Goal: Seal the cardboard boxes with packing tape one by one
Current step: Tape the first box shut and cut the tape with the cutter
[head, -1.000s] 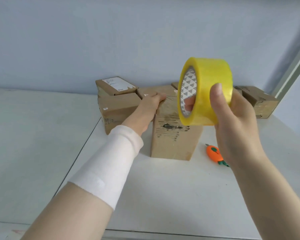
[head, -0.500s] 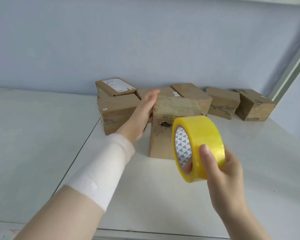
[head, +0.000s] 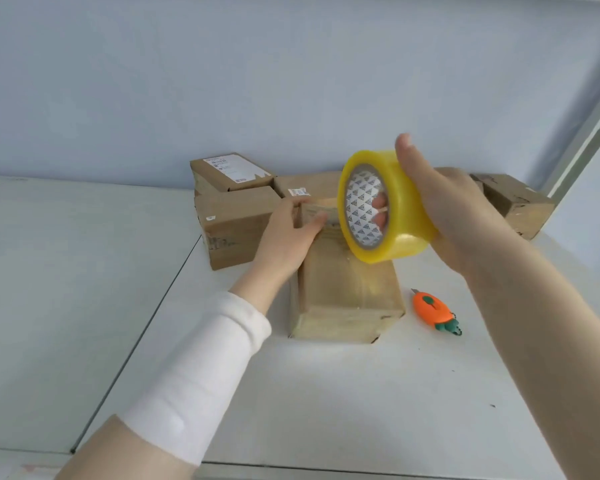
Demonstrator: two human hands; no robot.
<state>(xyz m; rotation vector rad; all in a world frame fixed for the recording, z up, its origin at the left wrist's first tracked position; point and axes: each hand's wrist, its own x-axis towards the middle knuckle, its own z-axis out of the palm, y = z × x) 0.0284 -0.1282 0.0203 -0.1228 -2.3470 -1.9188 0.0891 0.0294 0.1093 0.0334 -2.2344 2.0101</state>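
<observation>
The box (head: 347, 296) being sealed sat on the white table (head: 361, 403) directly in front of the person, pulled forward from the other boxes (head: 236, 223) clustered against the wall, presumably so both hands could work around it. The left hand (head: 288, 237) gripped its far left corner, thumb laid across the top and fingers wrapped round the side, which I took to be a brace against the drag of the tape. A white sleeve (head: 201, 368), soft and ribbed-looking, covered that forearm. The right hand (head: 461, 216) held the tape roll (head: 388, 206) raised just above the far end of the box. Its fingers were hooked through the core and its thumb was clamped over the outer face, a hold that would let the roll turn while it was pulled. The roll was a fat yellow-tinted ring, glossy and translucent, with a printed cardboard core. A shiny film seemed to run from it down onto the box's top, though I could not be sure where it joined. The box was plain brown card, scuffed at its near corner and slick where the tape lay. Just to its right lay a small orange cutter (head: 433, 308) shaped like a carrot, within easy reach for severing the strip.
</observation>
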